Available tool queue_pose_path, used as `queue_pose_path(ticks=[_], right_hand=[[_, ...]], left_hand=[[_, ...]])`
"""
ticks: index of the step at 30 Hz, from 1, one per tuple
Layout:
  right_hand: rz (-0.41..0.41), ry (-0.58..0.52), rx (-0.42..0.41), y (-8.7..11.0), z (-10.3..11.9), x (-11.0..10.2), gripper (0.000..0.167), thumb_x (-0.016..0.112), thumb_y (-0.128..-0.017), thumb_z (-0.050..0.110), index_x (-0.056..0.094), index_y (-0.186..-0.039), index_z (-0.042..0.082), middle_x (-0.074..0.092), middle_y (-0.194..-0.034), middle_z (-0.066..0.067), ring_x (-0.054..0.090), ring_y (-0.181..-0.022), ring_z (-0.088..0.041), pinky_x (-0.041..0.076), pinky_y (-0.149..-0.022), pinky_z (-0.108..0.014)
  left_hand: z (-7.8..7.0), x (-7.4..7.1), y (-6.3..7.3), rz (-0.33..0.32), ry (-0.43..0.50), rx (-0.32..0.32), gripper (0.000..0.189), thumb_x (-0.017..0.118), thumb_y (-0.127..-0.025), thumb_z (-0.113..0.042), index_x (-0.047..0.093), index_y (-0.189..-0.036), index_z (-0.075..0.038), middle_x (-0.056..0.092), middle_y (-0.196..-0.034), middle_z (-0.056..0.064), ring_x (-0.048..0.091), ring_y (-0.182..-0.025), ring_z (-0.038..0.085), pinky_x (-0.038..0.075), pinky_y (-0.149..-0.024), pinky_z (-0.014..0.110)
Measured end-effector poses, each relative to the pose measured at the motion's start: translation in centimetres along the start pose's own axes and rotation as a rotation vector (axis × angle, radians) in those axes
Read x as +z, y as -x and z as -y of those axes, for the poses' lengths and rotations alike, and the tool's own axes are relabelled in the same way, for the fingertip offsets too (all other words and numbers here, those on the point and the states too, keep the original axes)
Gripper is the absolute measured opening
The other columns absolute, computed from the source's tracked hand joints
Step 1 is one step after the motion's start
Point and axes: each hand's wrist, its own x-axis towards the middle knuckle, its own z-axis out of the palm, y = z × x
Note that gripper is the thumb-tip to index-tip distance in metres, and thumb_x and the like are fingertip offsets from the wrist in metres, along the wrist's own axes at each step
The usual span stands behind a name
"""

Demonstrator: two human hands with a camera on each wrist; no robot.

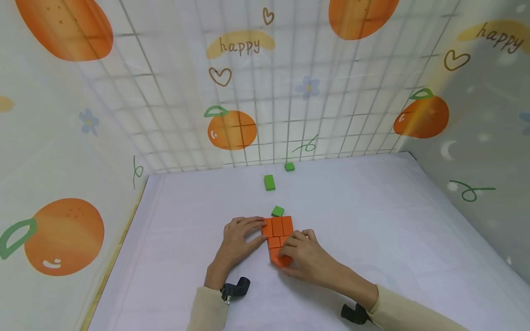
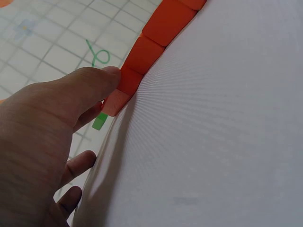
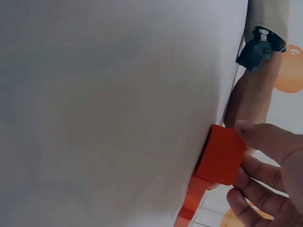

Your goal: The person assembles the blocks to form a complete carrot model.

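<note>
Several orange blocks (image 1: 277,226) lie edge to edge in a flat patch on the white cloth. At the far left side of the patch, my left hand (image 1: 238,242) rests its thumb and fingertips against the blocks, its other fingers loosely spread. In the left wrist view the thumb (image 2: 94,85) lies along the side of the row. My right hand (image 1: 308,255) pinches an orange block (image 3: 221,153) between thumb and fingers at the near end of the patch, partly covering the blocks there in the head view.
A small green block (image 1: 278,211) lies just beyond the patch. Farther back are a green rectangular block (image 1: 269,182) and another small green block (image 1: 290,167) near the back wall. Curtains printed with oranges (image 1: 232,130) enclose the cloth-covered table (image 1: 372,207) on the left, back and right.
</note>
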Motion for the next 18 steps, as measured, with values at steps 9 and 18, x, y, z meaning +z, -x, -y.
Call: queue_pose_path(ticks=[9,18], right_hand=[[0.005,-0.011,0.036,-0.1,-0.4,0.2,0.029,0.084,-0.079,0.039,0.074,-0.101,0.023,0.066,-0.102,0.011,0.050,-0.102,-0.013,0.033,-0.089,-0.041],[-0.091,-0.041,0.152,-2.2,-3.2,-1.3,0.032,0.082,-0.083,0.036,0.074,-0.105,0.014,0.069,-0.106,0.002,0.055,-0.106,-0.019,0.034,-0.088,-0.046]], left_hand=[[0.2,0.1,-0.1,0.013,-0.004,-0.005,0.042,0.066,-0.094,-0.049,0.067,-0.131,-0.029,0.056,-0.141,-0.016,0.045,-0.123,0.020,0.030,-0.100,0.050],[0.0,0.0,-0.1,0.008,-0.019,0.000,0.042,0.066,-0.094,-0.049,0.067,-0.131,-0.030,0.057,-0.140,-0.014,0.046,-0.123,0.021,0.032,-0.100,0.052]])
